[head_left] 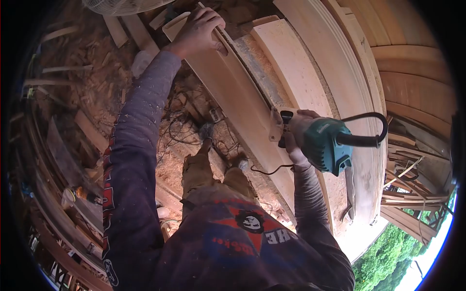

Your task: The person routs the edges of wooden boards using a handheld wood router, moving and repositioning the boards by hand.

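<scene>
A long wooden board (242, 97) runs diagonally from the upper left to the lower middle. My left hand (200, 33) grips the board's far end, fingers bent over its edge by a thin strip. A teal power tool (326, 144) with a black cable rests its base plate on the board's right edge. My right hand (298, 138) is wrapped round the front of this tool; part of the hand is hidden behind its body. A narrow dark gap lies between the board and the dusty piece to its right.
Pale planks (296, 68) lie side by side right of the board. Wood scraps and sawdust cover the floor (102, 68) at left. A fan guard (121, 4) shows at the top. Loose cables (177, 128) lie near my feet. Stacked lumber (412, 72) stands at the far right.
</scene>
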`<state>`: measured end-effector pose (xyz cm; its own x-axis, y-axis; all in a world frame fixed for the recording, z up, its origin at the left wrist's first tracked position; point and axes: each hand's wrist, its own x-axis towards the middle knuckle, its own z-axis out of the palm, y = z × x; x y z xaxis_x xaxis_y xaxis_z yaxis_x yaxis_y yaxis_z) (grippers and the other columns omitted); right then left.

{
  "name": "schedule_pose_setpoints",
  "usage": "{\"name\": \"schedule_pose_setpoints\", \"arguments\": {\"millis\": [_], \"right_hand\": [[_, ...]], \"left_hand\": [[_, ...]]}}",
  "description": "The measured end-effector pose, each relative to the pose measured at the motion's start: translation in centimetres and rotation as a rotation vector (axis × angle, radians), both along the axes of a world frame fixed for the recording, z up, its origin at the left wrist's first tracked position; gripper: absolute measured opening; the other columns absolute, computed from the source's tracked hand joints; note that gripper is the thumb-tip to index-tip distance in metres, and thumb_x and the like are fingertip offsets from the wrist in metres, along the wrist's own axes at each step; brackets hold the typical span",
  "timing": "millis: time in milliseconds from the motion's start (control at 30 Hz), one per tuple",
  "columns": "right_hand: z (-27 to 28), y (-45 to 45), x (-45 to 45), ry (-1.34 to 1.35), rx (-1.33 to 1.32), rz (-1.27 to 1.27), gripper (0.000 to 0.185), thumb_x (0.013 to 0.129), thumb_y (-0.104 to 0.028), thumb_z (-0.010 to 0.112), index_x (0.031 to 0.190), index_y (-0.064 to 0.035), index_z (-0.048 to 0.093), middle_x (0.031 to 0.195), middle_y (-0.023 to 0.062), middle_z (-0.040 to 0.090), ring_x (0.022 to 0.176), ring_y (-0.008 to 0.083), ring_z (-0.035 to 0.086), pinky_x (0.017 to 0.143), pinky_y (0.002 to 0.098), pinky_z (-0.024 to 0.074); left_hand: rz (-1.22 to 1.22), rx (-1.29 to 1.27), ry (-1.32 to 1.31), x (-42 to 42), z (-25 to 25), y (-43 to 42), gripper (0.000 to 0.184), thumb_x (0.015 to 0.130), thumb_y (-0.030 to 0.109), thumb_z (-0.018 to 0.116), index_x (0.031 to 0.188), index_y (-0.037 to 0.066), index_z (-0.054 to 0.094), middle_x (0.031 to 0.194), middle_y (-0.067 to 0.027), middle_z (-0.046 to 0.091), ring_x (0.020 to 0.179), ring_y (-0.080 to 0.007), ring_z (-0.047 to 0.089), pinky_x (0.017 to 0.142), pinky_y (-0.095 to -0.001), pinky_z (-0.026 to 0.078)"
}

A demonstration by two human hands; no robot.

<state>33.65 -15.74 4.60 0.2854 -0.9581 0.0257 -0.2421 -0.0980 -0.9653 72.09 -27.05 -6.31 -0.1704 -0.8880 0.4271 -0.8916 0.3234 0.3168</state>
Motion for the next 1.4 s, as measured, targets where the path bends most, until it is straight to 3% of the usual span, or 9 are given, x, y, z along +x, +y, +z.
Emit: {"name": "schedule_pose_setpoints", "arguments": {"millis": [167, 300, 367, 533, 667, 833, 967, 1033, 1400], "right_hand": [[-2.4, -5.2, 5.5, -0.008, -0.322, 0.223, 0.038, 0.077, -0.009, 0.075, 0.112, -0.0009, 0.061, 0.103, 0.0077, 0.063, 0.103, 0.0212, 0.061, 0.103, 0.0416, 0.0441], [-2.3, -8.8, 9.9, 0.336, -0.981, 0.256, 0.02, 0.073, -0.003, 0.075, 0.092, -0.0064, 0.069, 0.089, 0.0043, 0.067, 0.085, 0.0203, 0.066, 0.083, 0.0385, 0.052], [-1.6, -9.5, 11.6, 0.414, -1.415, 0.161, 0.021, 0.069, -0.003, 0.078, 0.088, -0.0123, 0.075, 0.088, 0.0032, 0.068, 0.08, 0.0201, 0.068, 0.07, 0.0364, 0.0553], [-2.8, -7.4, 7.3, 0.504, -1.398, 0.154, 0.02, 0.071, -0.016, 0.078, 0.088, -0.0244, 0.074, 0.099, -0.0017, 0.071, 0.087, 0.025, 0.069, 0.068, 0.0397, 0.0541], [-0.3, -1.6, 0.0, 0.164, -0.294, 0.289, 0.029, 0.076, 0.001, 0.071, 0.105, 0.0011, 0.064, 0.091, 0.0061, 0.063, 0.094, 0.0229, 0.062, 0.098, 0.0385, 0.0466], [-0.1, 6.9, -10.8, 0.042, -0.088, -0.1, 0.064, 0.072, -0.004, 0.078, 0.13, -0.0025, 0.05, 0.117, 0.0111, 0.059, 0.108, 0.0221, 0.059, 0.101, 0.0366, 0.0464], [-1.3, 12.6, -19.6, -0.002, -0.123, -0.235, 0.081, 0.072, -0.007, 0.083, 0.14, -0.0056, 0.039, 0.123, 0.0136, 0.058, 0.112, 0.0225, 0.058, 0.101, 0.035, 0.0452], [-2.6, 14.4, -23.4, 0.01, -0.197, -0.28, 0.084, 0.075, -0.011, 0.084, 0.144, -0.01, 0.036, 0.132, 0.0119, 0.054, 0.13, 0.0225, 0.047, 0.117, 0.0383, 0.0316], [-3.4, 14.7, -23.7, -0.082, -0.183, -0.412, 0.083, 0.067, -0.003, 0.091, 0.134, -0.0104, 0.044, 0.129, 0.0166, 0.059, 0.124, 0.026, 0.057, 0.109, 0.0407, 0.0475]], "left_hand": [[-0.02, 0.021, 0.085, 0.1, 0.5, 0.4, 0.066, 0.058, 0.049, 0.091, 0.106, 0.012, 0.064, 0.121, -0.0031, 0.062, 0.132, -0.0287, 0.047, 0.113, -0.0446, 0.039], [-0.011, 0.077, 0.137, -0.1, 0.7, 0.3, 0.063, 0.063, 0.044, 0.09, 0.11, 0.011, 0.063, 0.128, -0.0046, 0.061, 0.139, -0.0295, 0.044, 0.114, -0.0432, 0.04], [-0.083, -0.242, 0.096, 0.0, -0.2, -0.7, 0.044, 0.06, 0.028, 0.087, 0.088, 0.009, 0.06, 0.096, -0.0096, 0.06, 0.106, -0.0345, 0.056, 0.104, -0.0487, 0.041], [-0.154, -0.231, 0.121, -0.9, 2.7, 1.0, 0.045, 0.059, 0.031, 0.089, 0.083, 0.009, 0.059, 0.087, -0.0104, 0.057, 0.096, -0.0331, 0.056, 0.094, -0.0474, 0.046], [-0.105, -0.175, 0.086, -1.3, 2.6, 1.3, 0.037, 0.063, 0.026, 0.086, 0.082, 0.009, 0.059, 0.086, -0.0107, 0.058, 0.097, -0.034, 0.058, 0.093, -0.0469, 0.047], [0.012, -0.06, -0.034, -1.1, 1.5, 0.5, 0.031, 0.068, 0.024, 0.081, 0.09, 0.011, 0.064, 0.104, -0.0144, 0.064, 0.115, -0.033, 0.059, 0.104, -0.0469, 0.045], [0.032, 0.147, -0.053, 0.6, -0.5, -0.7, 0.061, 0.067, 0.036, 0.089, 0.116, 0.011, 0.062, 0.136, -0.0069, 0.058, 0.145, -0.0313, 0.039, 0.114, -0.0439, 0.04], [0.086, 0.282, -0.048, 0.2, -0.1, -0.6, 0.06, 0.07, 0.029, 0.088, 0.121, 0.011, 0.061, 0.143, -0.0084, 0.055, 0.149, -0.0323, 0.034, 0.116, -0.0452, 0.038], [0.084, 0.253, 0.112, -1.2, 0.8, 0.5, 0.065, 0.069, 0.025, 0.089, 0.125, 0.009, 0.063, 0.141, -0.0057, 0.057, 0.142, -0.0315, 0.04, 0.117, -0.0437, 0.037]]}}
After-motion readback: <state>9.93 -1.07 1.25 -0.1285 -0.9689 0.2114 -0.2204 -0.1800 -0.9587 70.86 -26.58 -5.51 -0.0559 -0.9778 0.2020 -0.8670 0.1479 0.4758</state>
